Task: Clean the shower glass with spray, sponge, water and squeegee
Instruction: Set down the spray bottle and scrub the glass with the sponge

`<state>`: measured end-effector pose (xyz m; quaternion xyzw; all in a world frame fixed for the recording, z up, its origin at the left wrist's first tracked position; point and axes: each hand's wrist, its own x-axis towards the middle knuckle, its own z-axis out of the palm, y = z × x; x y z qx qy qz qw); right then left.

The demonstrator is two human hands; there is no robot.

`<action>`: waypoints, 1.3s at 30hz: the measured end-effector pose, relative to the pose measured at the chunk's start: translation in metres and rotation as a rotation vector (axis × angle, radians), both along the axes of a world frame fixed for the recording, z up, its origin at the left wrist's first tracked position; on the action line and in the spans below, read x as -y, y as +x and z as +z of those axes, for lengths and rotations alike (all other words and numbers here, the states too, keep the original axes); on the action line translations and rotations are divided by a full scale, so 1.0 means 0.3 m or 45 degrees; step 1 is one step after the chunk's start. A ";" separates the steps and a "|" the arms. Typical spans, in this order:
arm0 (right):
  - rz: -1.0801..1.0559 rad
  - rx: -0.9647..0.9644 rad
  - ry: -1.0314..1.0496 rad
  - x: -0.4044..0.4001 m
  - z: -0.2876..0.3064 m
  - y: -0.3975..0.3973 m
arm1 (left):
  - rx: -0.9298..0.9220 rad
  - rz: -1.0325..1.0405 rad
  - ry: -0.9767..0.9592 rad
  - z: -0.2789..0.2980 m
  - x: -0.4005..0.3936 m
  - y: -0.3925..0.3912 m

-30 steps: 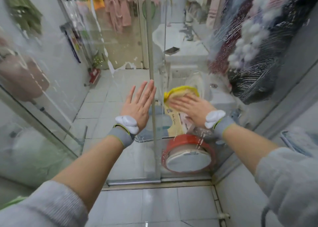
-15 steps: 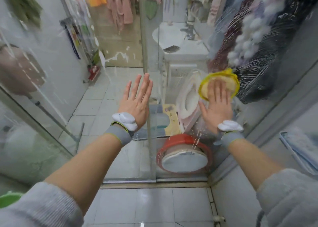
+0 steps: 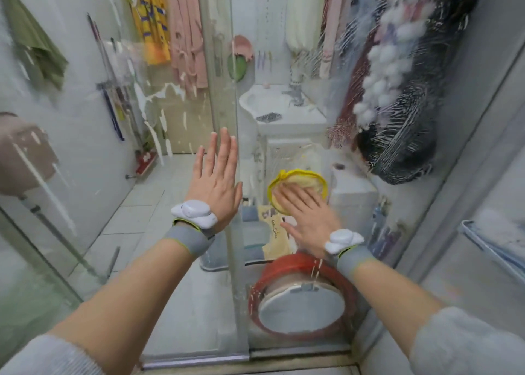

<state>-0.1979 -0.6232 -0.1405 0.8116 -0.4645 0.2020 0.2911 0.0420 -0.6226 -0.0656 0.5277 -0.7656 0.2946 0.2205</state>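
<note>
The shower glass (image 3: 403, 136) stands in front of me, smeared with white soap streaks on its right part and upper left. My right hand (image 3: 305, 212) presses a round yellow sponge (image 3: 301, 180) flat against the glass, fingers straight and spread over its lower half. My left hand (image 3: 216, 184) lies flat on the glass next to the metal door frame (image 3: 227, 147), fingers straight and pointing up, holding nothing. No spray bottle or squeegee shows in this view.
Behind the glass are a red-rimmed basin (image 3: 301, 306) on the floor, a white washbasin (image 3: 281, 110), hanging clothes (image 3: 184, 33) and dark garments (image 3: 403, 130). A tiled wall (image 3: 483, 218) closes in the right side.
My right hand slid the sponge up and right across the glass, then back down and left to near the frame. My left hand stayed flat on the glass.
</note>
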 end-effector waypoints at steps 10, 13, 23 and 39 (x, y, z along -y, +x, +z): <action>0.173 0.118 -0.526 0.150 -0.004 0.149 | -0.020 -0.091 -0.428 -0.156 0.130 0.013; 0.342 -0.170 -0.458 0.163 -0.180 0.115 | -0.053 -0.104 -0.501 -0.196 0.148 0.015; 0.204 0.434 -0.598 0.172 -0.134 0.150 | -0.166 -0.210 -0.429 -0.238 0.160 0.014; 0.248 -0.397 -0.414 0.130 -0.361 0.068 | -0.239 -0.288 -0.421 -0.368 0.148 0.018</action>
